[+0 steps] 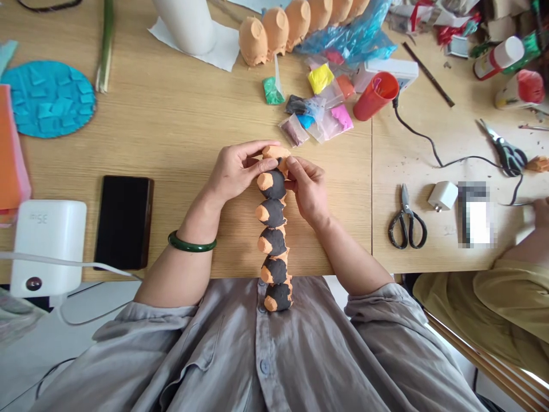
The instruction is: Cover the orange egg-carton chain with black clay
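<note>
A strip of orange egg-carton cups (273, 229), partly covered in dark grey clay, runs from my chest out over the wooden table (171, 131). My left hand (235, 170) grips the far end of the strip, thumb and fingers closed around the top cup. From the right side my right hand (307, 189) pinches the same end, fingertips pressed on the orange edge. A green bangle (191, 245) circles my left wrist.
Small bags of coloured clay (319, 109), a red cup (376, 95) and another egg-carton strip (295, 23) lie beyond. Black phone (124, 220) and white device (47, 246) at left. Scissors (406, 220), charger (442, 195) and cable at right. Another person's arm (514, 252) at far right.
</note>
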Motion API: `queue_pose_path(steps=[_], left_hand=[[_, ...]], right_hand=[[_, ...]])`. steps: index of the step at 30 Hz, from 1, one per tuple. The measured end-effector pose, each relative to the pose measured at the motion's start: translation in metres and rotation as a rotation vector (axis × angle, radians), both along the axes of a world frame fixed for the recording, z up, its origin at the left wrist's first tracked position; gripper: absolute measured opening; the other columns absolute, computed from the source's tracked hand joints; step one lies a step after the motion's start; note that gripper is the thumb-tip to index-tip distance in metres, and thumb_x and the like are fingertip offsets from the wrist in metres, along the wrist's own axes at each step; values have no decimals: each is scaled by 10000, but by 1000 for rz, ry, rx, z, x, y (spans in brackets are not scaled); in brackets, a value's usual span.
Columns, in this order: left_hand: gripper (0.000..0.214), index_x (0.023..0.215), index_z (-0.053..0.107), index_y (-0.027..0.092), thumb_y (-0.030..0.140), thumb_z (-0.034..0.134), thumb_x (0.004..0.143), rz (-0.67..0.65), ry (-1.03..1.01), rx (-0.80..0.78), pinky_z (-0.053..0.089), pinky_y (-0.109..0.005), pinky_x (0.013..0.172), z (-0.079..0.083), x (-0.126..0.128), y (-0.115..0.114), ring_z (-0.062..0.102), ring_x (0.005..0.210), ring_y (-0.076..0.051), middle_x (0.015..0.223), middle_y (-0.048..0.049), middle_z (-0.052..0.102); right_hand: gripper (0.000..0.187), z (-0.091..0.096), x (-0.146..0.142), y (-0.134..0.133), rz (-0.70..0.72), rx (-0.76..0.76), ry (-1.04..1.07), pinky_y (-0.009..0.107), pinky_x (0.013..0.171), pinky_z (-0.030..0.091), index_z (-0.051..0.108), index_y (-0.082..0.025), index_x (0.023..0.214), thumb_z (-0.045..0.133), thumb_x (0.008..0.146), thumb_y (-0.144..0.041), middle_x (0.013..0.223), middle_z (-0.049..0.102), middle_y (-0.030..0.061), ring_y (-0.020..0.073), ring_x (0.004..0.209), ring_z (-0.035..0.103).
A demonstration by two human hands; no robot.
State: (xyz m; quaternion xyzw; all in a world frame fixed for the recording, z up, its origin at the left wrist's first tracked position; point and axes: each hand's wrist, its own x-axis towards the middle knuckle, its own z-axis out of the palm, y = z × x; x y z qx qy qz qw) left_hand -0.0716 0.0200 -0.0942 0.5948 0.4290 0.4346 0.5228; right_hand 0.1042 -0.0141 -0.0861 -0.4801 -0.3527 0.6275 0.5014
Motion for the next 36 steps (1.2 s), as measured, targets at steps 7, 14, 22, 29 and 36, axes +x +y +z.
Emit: queue_pose_path(steps=[7, 14, 22, 29, 36], left_hand=[[600, 1227, 863, 216, 673, 893, 838, 13, -61, -63, 683, -381, 945, 9, 1, -3, 807, 1148, -320, 1218, -94, 852], [620, 1283, 851, 233, 526, 991, 755, -17, -93, -114, 684, -418, 1001, 9, 1, -4, 788, 1198, -336, 1296, -92, 830], [554, 1197, 868, 201, 481, 992, 736, 14, -160, -232, 684, -391, 956, 10, 3, -6, 798, 1102, -296, 1196, -82, 844], [487, 1082, 876, 157, 411, 990, 683, 123, -261, -413, 662, -336, 864, 24, 12, -11, 781, 1031, -253, 1162, -102, 842], [265, 925, 848, 142, 240, 877, 681, 236, -312, -533, 620, -263, 734, 30, 20, -12, 764, 910, -196, 1062, -89, 843]], right_hand=[[523, 2, 2, 2, 20, 32, 26, 246, 693, 634, 733, -209, 809, 884, 770, -708, 764, 628, -23, 127, 751, 625], [510, 3, 1, 0, 39, 35, -7, 238, 690, 629, 710, -203, 764, 850, 822, -690, 756, 618, -23, 120, 740, 616], [486, 3, 2, -3, 143, 180, -65, 249, 766, 660, 792, -221, 911, 827, 857, -703, 994, 740, 23, 163, 928, 703], [460, -18, 1, -2, 204, 334, -92, 269, 777, 683, 784, -216, 998, 765, 948, -673, 1094, 747, 47, 179, 999, 736], [435, -21, 1, -3, 227, 443, -264, 375, 954, 651, 778, -224, 986, 679, 1028, -645, 1033, 741, 62, 206, 1015, 705]])
